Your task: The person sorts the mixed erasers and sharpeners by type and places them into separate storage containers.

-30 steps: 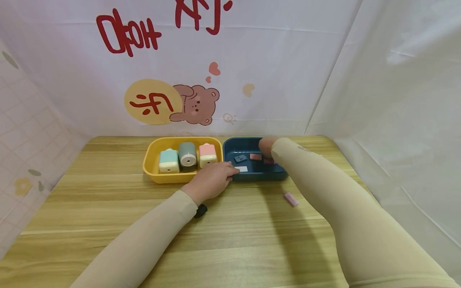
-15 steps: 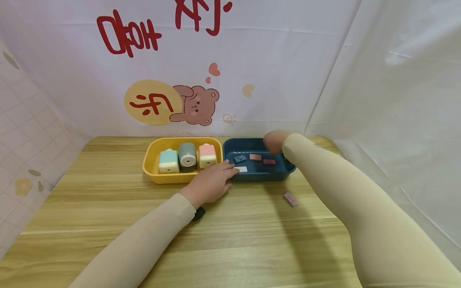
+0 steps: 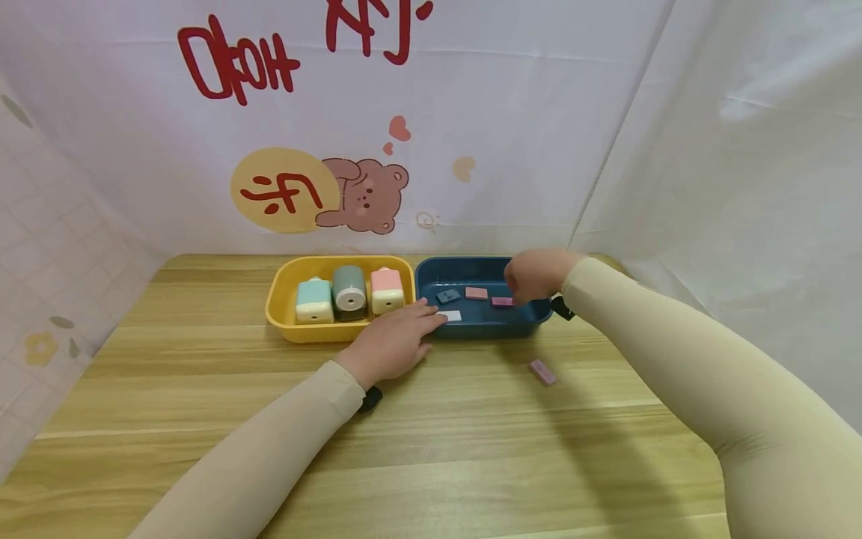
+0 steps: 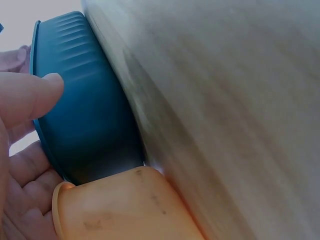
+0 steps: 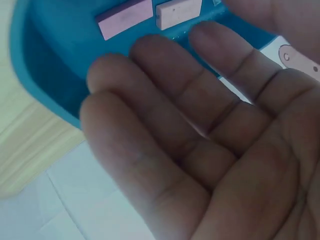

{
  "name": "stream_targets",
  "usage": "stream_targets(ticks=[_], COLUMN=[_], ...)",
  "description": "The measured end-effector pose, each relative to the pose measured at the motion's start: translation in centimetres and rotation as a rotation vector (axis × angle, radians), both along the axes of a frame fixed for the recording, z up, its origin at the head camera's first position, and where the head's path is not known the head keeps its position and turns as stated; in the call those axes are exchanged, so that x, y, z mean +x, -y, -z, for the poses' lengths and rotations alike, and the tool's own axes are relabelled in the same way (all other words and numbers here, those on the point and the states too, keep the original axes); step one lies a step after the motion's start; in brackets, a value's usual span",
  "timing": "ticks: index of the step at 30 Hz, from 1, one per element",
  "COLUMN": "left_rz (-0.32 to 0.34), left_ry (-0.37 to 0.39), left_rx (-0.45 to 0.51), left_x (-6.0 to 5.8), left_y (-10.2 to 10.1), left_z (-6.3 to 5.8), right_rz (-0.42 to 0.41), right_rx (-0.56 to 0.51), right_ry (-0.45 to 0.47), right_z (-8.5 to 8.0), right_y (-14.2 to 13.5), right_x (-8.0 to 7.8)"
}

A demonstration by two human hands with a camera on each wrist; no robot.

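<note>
My left hand [image 3: 390, 340] lies over the near left corner of the dark blue tray [image 3: 494, 329], fingers extended across its rim. One fingertip is at a white eraser-like block [image 3: 453, 316]. The left wrist view shows the thumb [image 4: 37, 95] in front of the tray's outer wall. Over the tray's right end is my right hand [image 3: 537, 273], its palm bare and fingers slightly bent in the right wrist view. Close to its fingertips lies a magenta block [image 3: 502, 302]. A pink block [image 3: 476, 293] and a grey-blue block [image 3: 448, 296] lie in the tray too.
A yellow tray [image 3: 286, 329] adjoins the blue one on the left. It holds a teal-and-cream sharpener-like thing [image 3: 314, 301], a grey one [image 3: 349, 287] and a pink one [image 3: 387, 290]. A mauve block [image 3: 542, 373] lies on the wooden table nearer me. A printed curtain [image 3: 512, 112] hangs behind.
My right hand has drawn back to the right, uncovering the magenta block and the tray's right end. My left hand stays at the rim, its fingers a little more spread.
</note>
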State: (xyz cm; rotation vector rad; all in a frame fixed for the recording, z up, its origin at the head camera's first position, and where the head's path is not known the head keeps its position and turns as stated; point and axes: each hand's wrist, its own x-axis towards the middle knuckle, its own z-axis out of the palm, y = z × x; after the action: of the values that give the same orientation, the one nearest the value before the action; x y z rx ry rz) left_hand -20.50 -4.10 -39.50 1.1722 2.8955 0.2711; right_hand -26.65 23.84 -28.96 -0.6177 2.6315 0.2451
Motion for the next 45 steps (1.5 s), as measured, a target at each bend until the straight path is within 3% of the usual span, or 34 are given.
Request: stream_targets(ticks=[19, 30, 37, 45], left_rz=[-0.012, -0.008, -0.005, -0.004], left_ry=[0.027, 0.021, 0.023, 0.022], left_rx=[0.022, 0.029, 0.032, 0.026], left_x=[0.0, 0.0, -0.1, -0.2], left_y=[0.1, 0.1, 0.1, 0.1], left_z=[-0.1, -0.1, -0.1, 0.0], right_rz=[0.013, -0.002, 0.059, 0.01], right_rx=[-0.045, -0.025, -0.025, -0.078], right_ry=[0.059, 0.058, 0.096, 0.089], right_z=[-0.2, 3.4, 5.3, 6.5], right_y=[-1.1, -1.8, -2.5, -3.3], right_x=[4.7, 7.1, 7.4, 7.5])
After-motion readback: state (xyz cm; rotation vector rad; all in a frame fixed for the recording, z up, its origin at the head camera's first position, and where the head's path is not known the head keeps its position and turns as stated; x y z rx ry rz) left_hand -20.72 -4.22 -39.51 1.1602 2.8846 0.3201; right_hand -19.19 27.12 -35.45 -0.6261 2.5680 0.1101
